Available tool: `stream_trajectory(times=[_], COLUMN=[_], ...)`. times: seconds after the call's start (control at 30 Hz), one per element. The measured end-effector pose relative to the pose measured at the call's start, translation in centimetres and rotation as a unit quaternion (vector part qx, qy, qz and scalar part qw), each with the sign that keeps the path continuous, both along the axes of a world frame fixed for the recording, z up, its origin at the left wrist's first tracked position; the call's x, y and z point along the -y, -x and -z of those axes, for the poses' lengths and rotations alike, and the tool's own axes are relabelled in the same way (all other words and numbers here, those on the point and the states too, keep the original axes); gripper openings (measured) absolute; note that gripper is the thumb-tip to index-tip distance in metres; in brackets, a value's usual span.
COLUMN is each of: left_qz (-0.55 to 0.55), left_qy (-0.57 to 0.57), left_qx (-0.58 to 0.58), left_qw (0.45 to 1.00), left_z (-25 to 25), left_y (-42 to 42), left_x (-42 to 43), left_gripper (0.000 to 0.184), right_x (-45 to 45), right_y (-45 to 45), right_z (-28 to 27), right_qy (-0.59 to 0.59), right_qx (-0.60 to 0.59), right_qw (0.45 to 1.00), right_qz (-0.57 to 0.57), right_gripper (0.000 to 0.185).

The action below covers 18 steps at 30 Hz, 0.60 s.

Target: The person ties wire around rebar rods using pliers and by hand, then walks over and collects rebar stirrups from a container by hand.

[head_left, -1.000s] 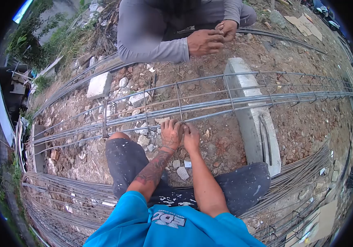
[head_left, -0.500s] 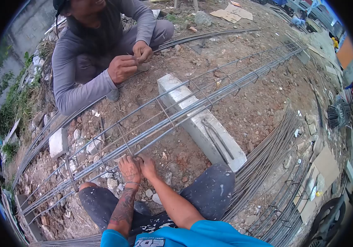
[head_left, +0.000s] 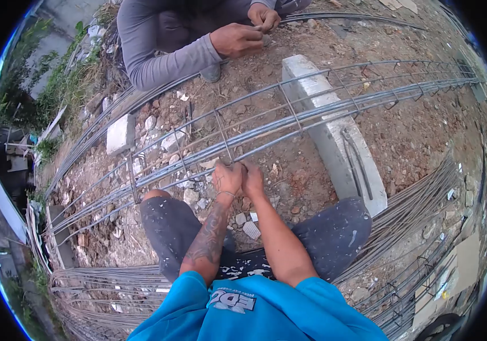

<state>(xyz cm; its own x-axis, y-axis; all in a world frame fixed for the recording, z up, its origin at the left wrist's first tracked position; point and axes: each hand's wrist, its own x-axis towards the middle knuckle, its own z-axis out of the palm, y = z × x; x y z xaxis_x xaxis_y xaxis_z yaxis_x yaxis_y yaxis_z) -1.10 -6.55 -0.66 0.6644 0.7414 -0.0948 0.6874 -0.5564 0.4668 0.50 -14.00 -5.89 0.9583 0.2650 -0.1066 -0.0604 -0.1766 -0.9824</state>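
A long rebar cage (head_left: 289,129) of steel bars joined by bent stirrups crosses in front of me, raised off the ground on a concrete block. My left hand (head_left: 227,178), below a tattooed forearm, is closed at the near lower bar, beside the foot of a stirrup (head_left: 224,135). Right against it, my right hand (head_left: 252,179) is closed with its fingertips at the same joint. Whatever the fingers pinch is hidden or too small to name.
A concrete block (head_left: 343,142) bears the cage, with a bent metal rod (head_left: 357,165) on top. Loose rebar (head_left: 408,207) lies at right. Across the cage squats a co-worker in a grey sleeve (head_left: 169,68), hands together. A smaller white block (head_left: 121,134) sits on the rubble at left.
My view has tilted down and turned, so the scene sits higher and further right. Both my hands stay together at the same joint of the cage. The co-worker's hands remain close together.
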Motion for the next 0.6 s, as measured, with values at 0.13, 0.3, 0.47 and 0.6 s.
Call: stream_trajectory(times=[0.13,0.3,0.47,0.6], left_qz=[0.134,0.278,0.276,0.273], left_qy=[0.089,0.020,0.099,0.097], left_qx=[-0.065,-0.123,-0.142,-0.160], left_qw=[0.985,0.952,0.945,0.944], left_z=[-2.1,-2.8,-2.2,-3.0], left_y=[-1.0,-0.9,-2.7,-4.1], left_x=[-2.7,-3.6,-5.3,-6.7], left_gripper=[0.036,0.031,0.033,0.034], right_x=[-0.5,-0.9,-0.9,-1.3], right_y=[0.5,0.6,0.8,0.5], right_z=[0.6,0.4,0.3,1.3], right_qy=[-0.022,-0.021,-0.031,-0.028], right_qx=[0.062,0.049,0.040,0.036], right_qw=[0.997,0.997,0.997,0.997], right_qz=[0.030,0.048,0.064,0.063], right_gripper=[0.020,0.020,0.019,0.018])
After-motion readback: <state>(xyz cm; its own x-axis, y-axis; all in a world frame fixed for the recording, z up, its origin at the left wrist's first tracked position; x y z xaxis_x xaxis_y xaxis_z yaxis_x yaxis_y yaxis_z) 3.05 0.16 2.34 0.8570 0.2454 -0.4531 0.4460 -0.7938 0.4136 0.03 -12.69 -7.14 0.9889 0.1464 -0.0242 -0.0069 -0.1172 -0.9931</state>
